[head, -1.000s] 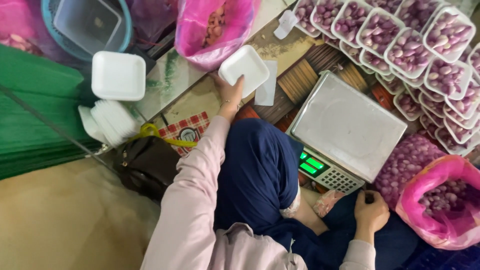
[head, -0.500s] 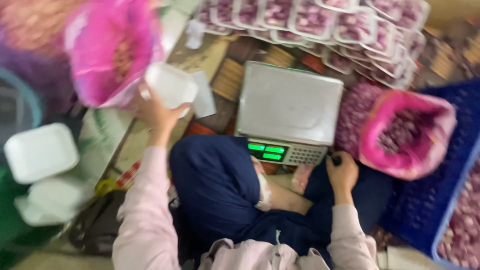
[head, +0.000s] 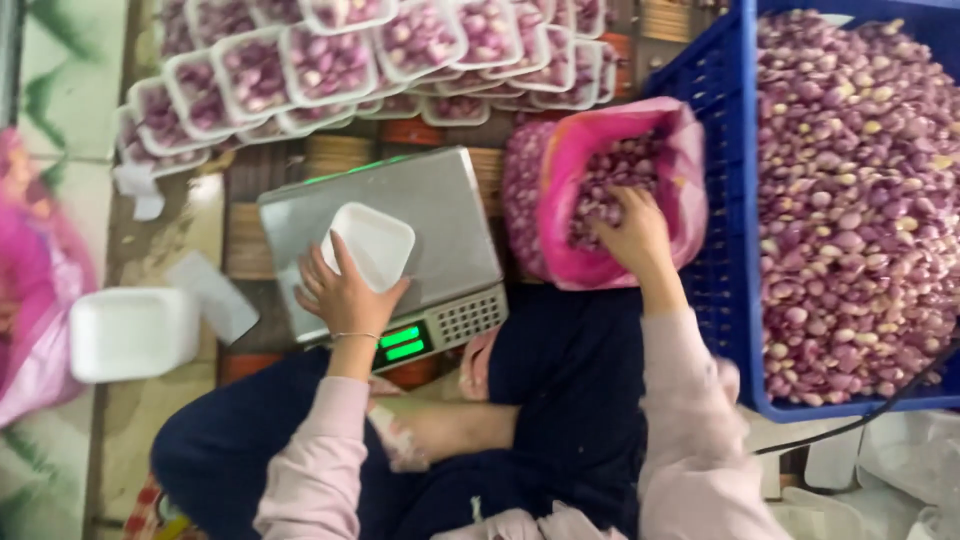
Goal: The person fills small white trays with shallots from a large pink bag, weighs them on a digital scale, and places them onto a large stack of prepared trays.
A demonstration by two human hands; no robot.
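A: Where is the left hand [head: 345,293]?

B: Over the steel pan of the scale [head: 385,240]. Its grip is partly closed on the near edge of an empty white foam tray [head: 368,243], fingers along the rim, and the tray sits on the pan.

A: And the right hand [head: 632,233]?

B: It reaches into the pink plastic bag [head: 620,195] just right of the scale. The fingers curl down among the small purple shallots [head: 605,180] in the bag. I cannot tell whether the grip has closed on any; the fingertips are buried.

A: What is the scale showing?

B: A green lit display [head: 402,343] on the front, facing the person, with a keypad beside it.

A: What else lies around?

B: A blue crate [head: 725,260] on the right, touching the pink bag and heaped with more shallots. Beyond the scale, a cluster of filled trays [head: 330,60], each holding shallots. On the left, well apart from the scale, a stack of empty white trays [head: 130,333], and a second pink bag [head: 40,290] at the left edge, blurred.

A: And the person?

B: Seated on the floor, in pale pink sleeves and dark blue clothing, knees up against the scale.
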